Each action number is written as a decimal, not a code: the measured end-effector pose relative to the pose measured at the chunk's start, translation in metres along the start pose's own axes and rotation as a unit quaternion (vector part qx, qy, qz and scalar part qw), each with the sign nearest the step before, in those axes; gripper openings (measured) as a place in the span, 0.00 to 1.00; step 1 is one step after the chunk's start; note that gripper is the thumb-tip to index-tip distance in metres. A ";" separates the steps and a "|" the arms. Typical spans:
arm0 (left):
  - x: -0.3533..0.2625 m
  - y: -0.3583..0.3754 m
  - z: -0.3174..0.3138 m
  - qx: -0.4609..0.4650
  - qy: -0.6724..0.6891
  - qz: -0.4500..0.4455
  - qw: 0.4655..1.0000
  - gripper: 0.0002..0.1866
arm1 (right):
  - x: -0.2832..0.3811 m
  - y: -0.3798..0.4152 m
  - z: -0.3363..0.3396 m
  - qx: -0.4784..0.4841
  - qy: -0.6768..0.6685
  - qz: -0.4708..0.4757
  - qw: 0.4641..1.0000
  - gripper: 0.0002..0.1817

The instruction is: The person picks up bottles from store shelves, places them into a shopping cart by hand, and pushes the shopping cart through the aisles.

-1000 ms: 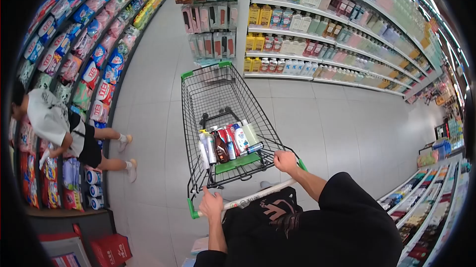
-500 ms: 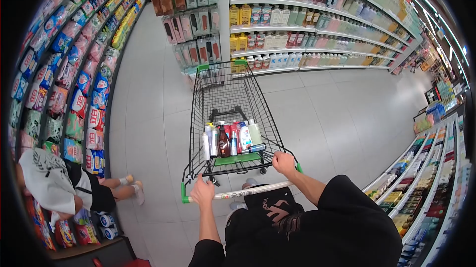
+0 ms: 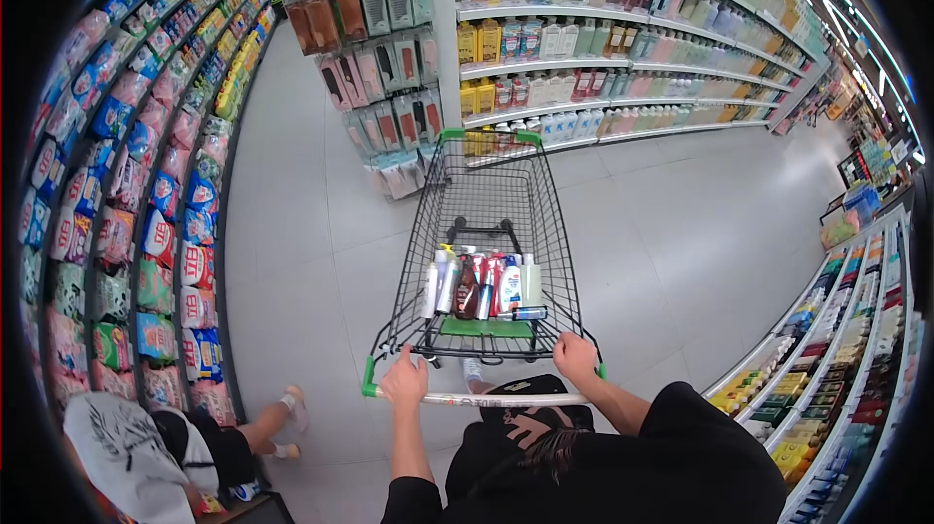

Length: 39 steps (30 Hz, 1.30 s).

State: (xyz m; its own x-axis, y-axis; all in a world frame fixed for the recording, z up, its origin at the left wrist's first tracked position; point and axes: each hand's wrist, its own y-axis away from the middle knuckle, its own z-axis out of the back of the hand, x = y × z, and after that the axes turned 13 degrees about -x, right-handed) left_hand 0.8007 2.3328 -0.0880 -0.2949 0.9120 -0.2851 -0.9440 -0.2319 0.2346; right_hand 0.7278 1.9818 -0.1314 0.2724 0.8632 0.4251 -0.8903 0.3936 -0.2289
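Note:
A black wire shopping cart (image 3: 562, 232) with green corner pieces stands in front of me. My left hand (image 3: 404, 378) grips the left part of its pale handle bar (image 3: 506, 399), with the thumb pointing forward. Near the bar's right end, my right hand (image 3: 576, 357) is closed at the cart's rear corner; its fingertips are partly hidden. Several bottles stand together in the near end of the basket, among them a dark brown bottle (image 3: 467, 292), a white bottle (image 3: 510, 289) and a pale green bottle (image 3: 530, 283). A small dark cylinder (image 3: 529, 313) lies on its side before them.
Shelves of bagged goods (image 3: 156, 232) line the left. A person in a white top (image 3: 131, 451) is beside them, legs reaching into the aisle. Ahead are a rack of hairbrushes (image 3: 375, 67) and bottle shelves (image 3: 623, 67). Another curved shelf (image 3: 817, 368) runs along the right.
The cart and both hands have shifted right in view, and the cart's front now points toward the bottle shelves. The racks ahead look nearer. The person at left sits lower in view.

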 end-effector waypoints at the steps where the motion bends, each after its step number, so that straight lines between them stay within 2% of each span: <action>1: 0.005 -0.008 -0.003 0.000 -0.005 -0.003 1.000 0.24 | 0.002 0.001 -0.004 -0.013 -0.009 0.003 1.000 0.09; 3: -0.001 -0.024 -0.007 0.009 -0.025 -0.035 0.999 0.24 | 0.004 -0.003 -0.007 -0.026 -0.011 -0.003 1.000 0.08; 4: -0.007 -0.035 -0.003 0.052 -0.030 -0.013 0.998 0.23 | 0.006 -0.005 -0.009 -0.015 0.003 -0.008 1.000 0.08; 5: -0.008 -0.044 -0.003 0.055 -0.032 -0.018 0.998 0.23 | 0.008 -0.007 -0.013 -0.004 0.015 -0.010 1.000 0.07; 11: -0.018 -0.095 -0.002 0.053 -0.040 -0.042 0.997 0.21 | 0.025 -0.033 -0.022 0.004 0.014 -0.043 0.999 0.07; 14: -0.025 -0.118 0.003 0.018 -0.047 -0.073 0.996 0.19 | 0.037 -0.045 -0.025 -0.016 0.002 -0.059 0.998 0.07; 20: -0.031 -0.161 0.011 0.020 -0.050 -0.108 0.993 0.20 | 0.056 -0.056 -0.041 -0.051 0.009 -0.092 0.994 0.08; 28: -0.058 -0.215 0.023 0.047 -0.066 -0.158 0.984 0.20 | 0.076 -0.079 -0.045 -0.072 0.012 -0.145 0.987 0.09; 39: -0.074 -0.313 0.038 0.098 -0.099 -0.256 0.957 0.21 | 0.131 -0.105 -0.085 -0.123 0.058 -0.222 0.966 0.09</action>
State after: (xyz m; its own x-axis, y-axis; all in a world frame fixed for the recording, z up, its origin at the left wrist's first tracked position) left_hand 1.1240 2.3504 -0.1053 0.2505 0.9397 -0.2328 -0.9054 0.3126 0.2872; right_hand 0.8886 2.0804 -0.1262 0.6584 0.6165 0.4319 -0.5668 0.7836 -0.2544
